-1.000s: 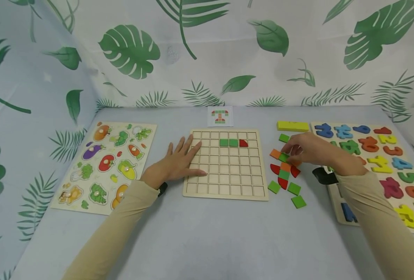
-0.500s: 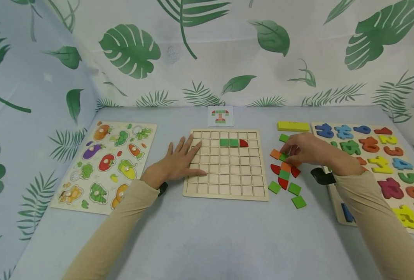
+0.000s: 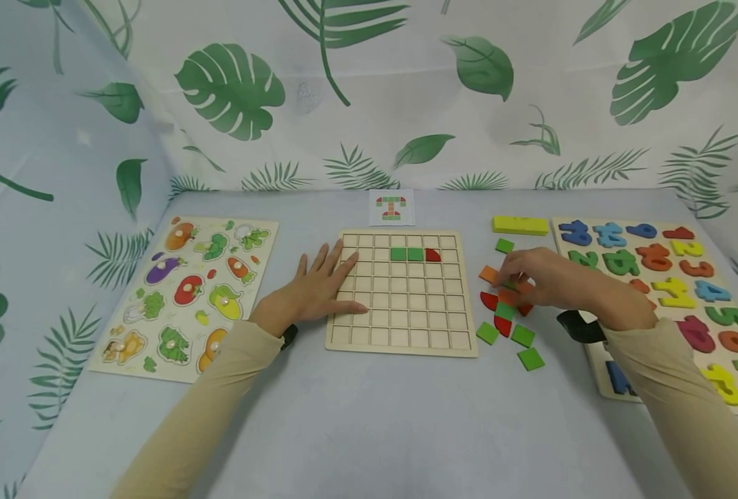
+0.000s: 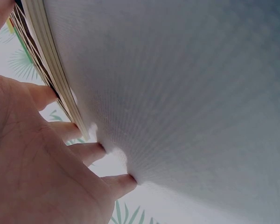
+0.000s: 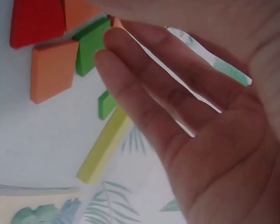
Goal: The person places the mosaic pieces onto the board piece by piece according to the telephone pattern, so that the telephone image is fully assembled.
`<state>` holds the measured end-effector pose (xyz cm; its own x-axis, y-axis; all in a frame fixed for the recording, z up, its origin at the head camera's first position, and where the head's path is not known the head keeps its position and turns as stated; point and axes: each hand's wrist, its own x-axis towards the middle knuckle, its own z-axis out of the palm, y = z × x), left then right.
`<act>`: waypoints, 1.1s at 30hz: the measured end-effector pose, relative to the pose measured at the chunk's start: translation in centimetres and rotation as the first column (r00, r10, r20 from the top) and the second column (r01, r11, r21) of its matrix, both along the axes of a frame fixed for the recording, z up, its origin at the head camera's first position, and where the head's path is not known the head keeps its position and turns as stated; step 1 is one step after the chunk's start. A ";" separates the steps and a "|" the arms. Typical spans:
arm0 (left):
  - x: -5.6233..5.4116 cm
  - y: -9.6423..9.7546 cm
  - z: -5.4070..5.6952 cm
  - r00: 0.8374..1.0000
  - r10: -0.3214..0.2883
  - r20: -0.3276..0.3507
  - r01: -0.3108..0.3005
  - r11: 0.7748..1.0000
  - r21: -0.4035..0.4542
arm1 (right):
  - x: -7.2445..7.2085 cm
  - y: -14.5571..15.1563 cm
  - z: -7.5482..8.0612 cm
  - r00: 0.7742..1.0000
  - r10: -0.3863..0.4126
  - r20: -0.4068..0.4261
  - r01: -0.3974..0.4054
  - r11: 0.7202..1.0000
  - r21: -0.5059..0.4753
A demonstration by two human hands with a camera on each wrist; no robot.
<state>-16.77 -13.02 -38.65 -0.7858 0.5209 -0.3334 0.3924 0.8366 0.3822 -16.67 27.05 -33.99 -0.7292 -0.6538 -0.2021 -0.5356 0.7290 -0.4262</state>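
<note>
My left hand (image 3: pixel 309 291) lies with spread fingers across the left edge of a wooden grid board (image 3: pixel 400 352). In the left wrist view, the board's edge (image 4: pixel 56 70) runs beside the fingers. Two green square tiles (image 3: pixel 398 254) and a red quarter-round tile (image 3: pixel 432 256) sit in the board's second row. To the right, my right hand (image 3: pixel 546 277) reaches over a loose pile, its fingertips among a green tile (image 5: pixel 91 46), an orange tile (image 5: pixel 53 70) and others. Thumb and fingertips look apart in the right wrist view; whether they touch a tile is partly hidden.
A pattern card (image 3: pixel 391 207) lies behind the board. A yellow block (image 3: pixel 520 225) stands beyond the pile. The vegetable puzzle (image 3: pixel 203 317) is at left, the number puzzle (image 3: pixel 674 315) at right, under the right forearm. Loose green tiles (image 3: pixel 531 359) lie nearer me.
My right hand has shifted slightly down and toward me over the pile, now covering more of the orange and green tiles. My left hand and the tiles on the board stay put.
</note>
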 end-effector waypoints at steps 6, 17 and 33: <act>0.0 -0.1 0.1 1.000 0.002 0.005 -0.002 1.000 -0.019 | 0.6 -0.6 -0.1 0.998 0.044 0.055 -0.046 0.998 0.043; -0.2 -0.1 -0.1 1.000 0.000 0.004 0.000 1.000 -0.013 | 0.3 -1.0 -0.8 0.997 0.078 0.014 -0.079 0.997 0.010; -0.1 -0.1 -0.1 1.000 -0.002 0.005 0.002 1.000 -0.012 | -0.2 -2.7 -0.8 0.998 0.065 0.005 -0.065 0.998 -0.013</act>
